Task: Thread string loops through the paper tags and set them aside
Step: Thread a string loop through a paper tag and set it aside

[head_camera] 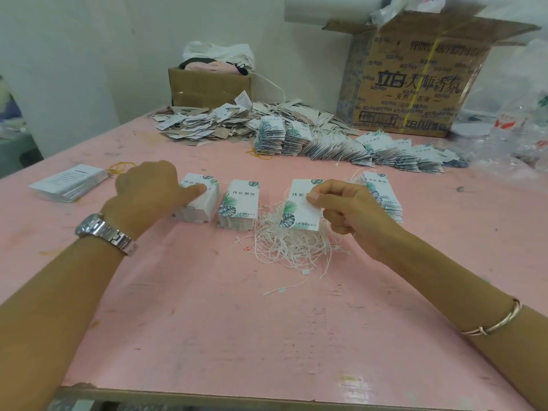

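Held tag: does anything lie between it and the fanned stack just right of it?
Nothing separate. The right hand pinches the tag above the string pile; only that hand itself lies between the tag and the fanned stack.

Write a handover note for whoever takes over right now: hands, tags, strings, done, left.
Left hand: thumb rests on top of the left tag stack; fingers hidden.
Right hand: pinches one tag above the loose strings; no string visibly through it.
Middle tag stack stands between the two, untouched.
Done: strung tags stacked behind the right hand, fanned rows at the back.
Left: thread the held tag, set it aside, then work through both stacks.
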Action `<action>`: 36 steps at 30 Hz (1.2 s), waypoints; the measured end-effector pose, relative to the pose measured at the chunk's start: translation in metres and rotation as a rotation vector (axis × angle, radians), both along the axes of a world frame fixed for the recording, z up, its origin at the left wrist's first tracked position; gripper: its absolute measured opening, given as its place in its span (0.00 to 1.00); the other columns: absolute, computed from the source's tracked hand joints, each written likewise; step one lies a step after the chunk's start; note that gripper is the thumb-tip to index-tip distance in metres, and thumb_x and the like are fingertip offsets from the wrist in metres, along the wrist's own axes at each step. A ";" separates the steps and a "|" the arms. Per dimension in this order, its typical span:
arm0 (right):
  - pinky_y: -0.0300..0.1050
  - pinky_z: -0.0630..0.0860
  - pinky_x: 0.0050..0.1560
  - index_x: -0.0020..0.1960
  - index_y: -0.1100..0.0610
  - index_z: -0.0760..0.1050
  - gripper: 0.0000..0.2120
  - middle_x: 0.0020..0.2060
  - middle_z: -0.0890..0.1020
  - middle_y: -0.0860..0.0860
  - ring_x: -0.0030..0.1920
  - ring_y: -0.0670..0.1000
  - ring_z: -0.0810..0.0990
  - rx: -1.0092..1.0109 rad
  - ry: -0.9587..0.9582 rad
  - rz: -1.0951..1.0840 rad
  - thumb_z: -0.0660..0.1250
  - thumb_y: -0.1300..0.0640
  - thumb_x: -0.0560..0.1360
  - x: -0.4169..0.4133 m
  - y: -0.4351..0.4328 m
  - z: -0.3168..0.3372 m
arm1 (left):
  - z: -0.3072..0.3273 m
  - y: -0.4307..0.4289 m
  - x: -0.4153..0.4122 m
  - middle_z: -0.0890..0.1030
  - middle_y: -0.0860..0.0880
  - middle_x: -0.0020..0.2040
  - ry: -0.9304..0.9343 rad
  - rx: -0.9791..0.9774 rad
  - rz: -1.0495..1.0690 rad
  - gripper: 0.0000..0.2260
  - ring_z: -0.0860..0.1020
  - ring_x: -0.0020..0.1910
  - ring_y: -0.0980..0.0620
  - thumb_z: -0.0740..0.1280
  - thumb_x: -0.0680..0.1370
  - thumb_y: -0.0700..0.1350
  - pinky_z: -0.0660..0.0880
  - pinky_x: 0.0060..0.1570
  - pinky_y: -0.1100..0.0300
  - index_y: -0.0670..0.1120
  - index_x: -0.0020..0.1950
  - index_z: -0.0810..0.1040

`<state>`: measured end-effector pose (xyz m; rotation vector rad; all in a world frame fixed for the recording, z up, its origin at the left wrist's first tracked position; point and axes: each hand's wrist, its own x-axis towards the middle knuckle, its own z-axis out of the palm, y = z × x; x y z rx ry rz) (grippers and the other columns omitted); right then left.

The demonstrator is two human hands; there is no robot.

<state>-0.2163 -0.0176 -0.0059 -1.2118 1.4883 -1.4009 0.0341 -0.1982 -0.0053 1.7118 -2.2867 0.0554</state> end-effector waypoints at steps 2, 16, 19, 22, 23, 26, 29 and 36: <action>0.35 0.55 0.22 0.41 0.56 0.77 0.06 0.25 0.63 0.48 0.23 0.45 0.55 0.000 0.008 0.002 0.69 0.63 0.76 0.000 0.000 0.000 | 0.001 -0.002 0.000 0.76 0.46 0.31 0.005 0.003 0.025 0.29 0.74 0.32 0.47 0.64 0.73 0.70 0.67 0.35 0.59 0.43 0.35 0.75; 0.36 0.55 0.23 0.40 0.57 0.77 0.07 0.21 0.64 0.45 0.22 0.45 0.56 0.010 0.044 0.032 0.68 0.63 0.77 0.003 0.002 -0.001 | 0.020 0.000 0.006 0.62 0.47 0.29 0.231 0.163 0.053 0.24 0.70 0.33 0.38 0.65 0.80 0.54 0.70 0.42 0.53 0.43 0.30 0.64; 0.36 0.55 0.24 0.40 0.57 0.76 0.07 0.21 0.64 0.45 0.22 0.45 0.56 0.013 0.046 0.039 0.68 0.63 0.77 0.003 0.002 -0.001 | 0.019 0.000 0.007 0.63 0.47 0.29 0.235 0.162 0.077 0.22 0.66 0.32 0.45 0.66 0.79 0.54 0.63 0.39 0.57 0.43 0.31 0.65; 0.35 0.55 0.23 0.40 0.56 0.76 0.07 0.21 0.64 0.45 0.22 0.45 0.56 0.009 0.046 0.054 0.68 0.63 0.77 0.002 0.002 0.000 | 0.019 0.002 0.007 0.73 0.46 0.33 0.184 0.076 0.123 0.19 0.73 0.39 0.43 0.65 0.79 0.57 0.68 0.44 0.54 0.42 0.39 0.76; 0.35 0.55 0.23 0.40 0.56 0.77 0.07 0.21 0.64 0.45 0.22 0.45 0.56 0.006 0.045 0.060 0.68 0.63 0.77 0.002 0.002 -0.001 | 0.018 0.002 0.006 0.74 0.46 0.34 0.181 0.042 0.127 0.18 0.74 0.39 0.42 0.65 0.79 0.56 0.69 0.46 0.52 0.42 0.39 0.78; 0.35 0.55 0.24 0.41 0.56 0.76 0.07 0.22 0.64 0.45 0.23 0.45 0.55 -0.014 0.051 0.089 0.68 0.62 0.77 0.002 0.003 0.000 | 0.019 0.004 0.004 0.77 0.45 0.34 0.263 -0.035 0.073 0.19 0.74 0.36 0.43 0.64 0.79 0.54 0.69 0.42 0.55 0.42 0.35 0.78; 0.36 0.55 0.25 0.42 0.57 0.75 0.06 0.23 0.68 0.43 0.24 0.45 0.56 -0.062 0.081 0.136 0.67 0.63 0.78 0.004 0.005 0.003 | 0.022 0.010 -0.003 0.78 0.47 0.38 0.616 -0.047 -0.143 0.14 0.74 0.37 0.47 0.66 0.79 0.52 0.68 0.40 0.57 0.44 0.41 0.79; 0.34 0.56 0.25 0.45 0.58 0.74 0.05 0.27 0.75 0.39 0.24 0.45 0.58 -0.170 0.189 0.151 0.65 0.63 0.79 0.005 0.008 0.009 | 0.014 0.046 -0.044 0.82 0.60 0.32 1.091 0.445 -0.552 0.05 0.73 0.26 0.65 0.68 0.79 0.47 0.70 0.26 0.72 0.52 0.44 0.80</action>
